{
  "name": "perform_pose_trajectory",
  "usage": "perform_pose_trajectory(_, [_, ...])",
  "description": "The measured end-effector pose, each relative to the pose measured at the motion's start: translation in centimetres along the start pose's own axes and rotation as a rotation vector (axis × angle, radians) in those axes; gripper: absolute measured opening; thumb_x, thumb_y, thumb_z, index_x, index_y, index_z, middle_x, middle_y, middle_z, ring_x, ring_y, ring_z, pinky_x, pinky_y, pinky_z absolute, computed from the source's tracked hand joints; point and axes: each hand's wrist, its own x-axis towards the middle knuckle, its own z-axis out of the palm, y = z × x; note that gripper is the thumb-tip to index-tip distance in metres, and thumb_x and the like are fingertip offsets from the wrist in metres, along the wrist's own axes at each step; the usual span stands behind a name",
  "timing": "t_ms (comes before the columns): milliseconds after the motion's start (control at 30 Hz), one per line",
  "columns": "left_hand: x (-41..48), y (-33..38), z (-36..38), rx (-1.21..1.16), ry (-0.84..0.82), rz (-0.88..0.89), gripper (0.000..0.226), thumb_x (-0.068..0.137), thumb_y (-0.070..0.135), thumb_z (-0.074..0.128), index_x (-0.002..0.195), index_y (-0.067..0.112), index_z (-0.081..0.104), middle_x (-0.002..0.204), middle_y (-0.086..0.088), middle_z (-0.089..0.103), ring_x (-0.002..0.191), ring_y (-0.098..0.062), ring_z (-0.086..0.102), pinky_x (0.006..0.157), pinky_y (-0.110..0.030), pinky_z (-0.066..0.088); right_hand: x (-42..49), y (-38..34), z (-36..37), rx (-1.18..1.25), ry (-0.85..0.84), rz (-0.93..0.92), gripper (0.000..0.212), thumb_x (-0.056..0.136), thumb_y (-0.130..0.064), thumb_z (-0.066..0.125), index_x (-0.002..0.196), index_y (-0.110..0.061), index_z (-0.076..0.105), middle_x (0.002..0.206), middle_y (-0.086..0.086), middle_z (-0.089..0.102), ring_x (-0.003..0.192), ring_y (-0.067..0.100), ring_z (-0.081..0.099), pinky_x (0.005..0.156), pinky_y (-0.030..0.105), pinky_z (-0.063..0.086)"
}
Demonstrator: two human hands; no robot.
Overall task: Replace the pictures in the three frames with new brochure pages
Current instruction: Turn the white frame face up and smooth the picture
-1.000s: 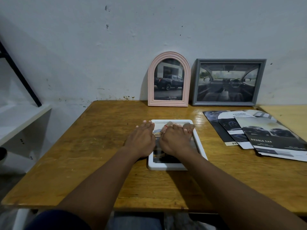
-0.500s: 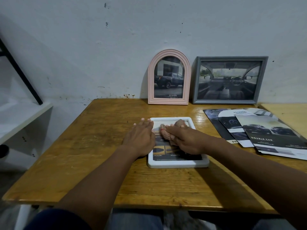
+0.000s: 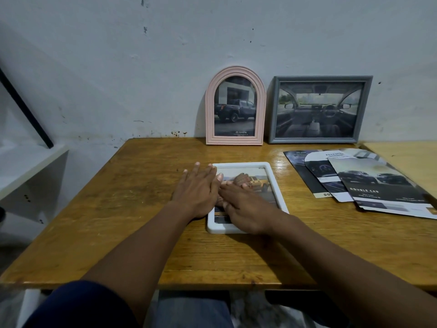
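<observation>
Counting by size, from the bench down to the hands.

Wooden table [image 3: 132,209]: worn, glossy top, far edge set against a marked pale wall [image 3: 165,67].

Grey frame [image 3: 314,140]: landscape format, upright at the far edge, right of centre, leaning on the wall. Holds a car-interior print.

Pink frame [image 3: 234,140]: arched, upright, just left of the grey one. Holds a print of a dark pickup with a maker's logo.

Both prints read as brochure material, so these two are probably finished. Nothing shows whether the prints are new or old.

Brochure pages [image 3: 369,183]: three loose, overlapping sheets on the right of the table, apart from the flat frame. Top sheet reads DOUBLE CAB. The middle sheet is cut to an arch at its far end.

White frame [image 3: 241,165]: rounded corners, lying flat and face up near the middle of the table. An orange vehicle shows under the glazing. Judged the item in hand, and not yet stood with the others.

Left hand [image 3: 196,192]: flat, fingers straight and spread, resting on the table and over the white frame's left rim. Grips nothing.

Right hand [image 3: 246,209]: flat on the frame's face, fingers extended toward the left hand, touching or just beside it. Grips nothing.
</observation>
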Motion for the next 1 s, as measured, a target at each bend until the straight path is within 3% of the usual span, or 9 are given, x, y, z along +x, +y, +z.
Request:
perform_pose_trajectory(100, [0.1, -0.1, 0.1, -0.014, 0.012, -0.009, 0.065, 0.105, 0.052, 0.004, 0.162, 0.023, 0.015, 0.170, 0.005, 0.011, 0.156, -0.018, -0.003, 0.126, -0.047, -0.001, -1.0, 1.4, -0.9, 0.042, -0.034, -0.061, 0.053, 0.104, -0.030, 0.037, 0.156, -0.029, 0.027, 0.163, -0.003, 0.025, 0.151, 0.019, 0.017, 0.123, 0.045, 0.015])
perform_pose_trajectory(200, [0.0, -0.2, 0.3, -0.025, 0.016, -0.013, 0.064, 0.106, 0.051, 0.004, 0.162, 0.024, 0.015, 0.170, 0.006, 0.011, 0.156, -0.018, -0.002, 0.126, -0.047, -0.001, -2.9, 3.3, -2.0, -0.038, -0.067, -0.025, 0.053, 0.104, -0.027, 0.040, 0.155, -0.032, 0.027, 0.163, 0.000, 0.026, 0.149, 0.023, 0.023, 0.120, 0.042, 0.023])
perform_pose_trajectory(367, [0.0, 0.0, 0.2, -0.020, 0.026, -0.017, 0.065, 0.105, 0.053, 0.004, 0.162, 0.024, 0.016, 0.169, 0.005, 0.013, 0.156, -0.018, -0.001, 0.126, -0.046, -0.001, -5.6, 2.0, -0.7, -0.151, 0.032, 0.123, 0.056, 0.104, -0.032, 0.032, 0.154, -0.010, 0.025, 0.162, 0.011, 0.024, 0.151, 0.026, 0.016, 0.122, 0.038, 0.013])
perform_pose_trajectory(500, [0.0, 0.2, 0.1, -0.022, 0.021, -0.016, 0.067, 0.105, 0.053, 0.003, 0.162, 0.022, 0.019, 0.169, 0.003, 0.015, 0.157, -0.019, 0.001, 0.126, -0.047, 0.001, -4.4, -2.9, 1.9, -0.228, 0.125, 0.308, 0.081, 0.088, -0.044, 0.019, 0.154, 0.003, 0.015, 0.160, 0.024, 0.021, 0.149, 0.035, 0.019, 0.123, 0.047, 0.012])
perform_pose_trajectory(567, [0.1, 0.3, 0.0, -0.035, 0.009, -0.024, 0.066, 0.106, 0.052, 0.004, 0.162, 0.021, 0.019, 0.169, 0.004, 0.015, 0.156, -0.018, 0.002, 0.126, -0.045, 0.001, -3.4, -4.4, 2.7, -0.217, 0.162, 0.261, 0.084, 0.082, -0.045, 0.017, 0.152, 0.002, 0.024, 0.158, 0.024, 0.028, 0.147, 0.035, 0.025, 0.122, 0.049, 0.016])
perform_pose_trajectory(633, [0.1, 0.3, -0.2, -0.055, -0.003, -0.034, 0.064, 0.107, 0.051, 0.006, 0.162, 0.022, 0.019, 0.169, 0.004, 0.014, 0.156, -0.017, 0.002, 0.126, -0.044, 0.002, -2.9, -4.9, 2.9, -0.197, 0.218, 0.142, 0.085, 0.078, -0.047, 0.008, 0.141, -0.003, 0.045, 0.146, 0.019, 0.047, 0.138, 0.032, 0.040, 0.118, 0.046, 0.024])
perform_pose_trajectory(700, [0.1, 0.2, -0.3, -0.070, -0.006, -0.035, 0.063, 0.107, 0.050, 0.007, 0.162, 0.022, 0.018, 0.169, 0.004, 0.014, 0.156, -0.017, 0.003, 0.125, -0.043, 0.002, -3.3, -4.1, 2.7, -0.137, 0.257, 0.044, 0.075, 0.081, -0.043, 0.010, 0.128, -0.009, 0.057, 0.132, 0.012, 0.060, 0.124, 0.028, 0.052, 0.112, 0.044, 0.035])
perform_pose_trajectory(800, [0.1, 0.2, -0.5, -0.060, -0.007, -0.027, 0.063, 0.107, 0.050, 0.008, 0.162, 0.021, 0.019, 0.169, 0.004, 0.015, 0.156, -0.017, 0.004, 0.125, -0.043, 0.003, -4.4, -1.5, 1.4, -0.012, 0.211, -0.064, 0.042, 0.096, -0.029, 0.034, 0.128, -0.019, 0.060, 0.127, 0.006, 0.065, 0.115, 0.025, 0.057, 0.098, 0.041, 0.046])
perform_pose_trajectory(1000, [0.0, 0.0, -0.2, -0.042, 0.000, -0.024, 0.062, 0.107, 0.050, 0.007, 0.162, 0.023, 0.018, 0.169, 0.004, 0.014, 0.156, -0.017, 0.003, 0.124, -0.043, 0.001, -7.2, 2.9, -0.6, -0.093, 0.141, -0.150, 0.042, 0.096, -0.029, 0.041, 0.133, -0.023, 0.059, 0.133, 0.000, 0.063, 0.119, 0.020, 0.057, 0.098, 0.040, 0.047])
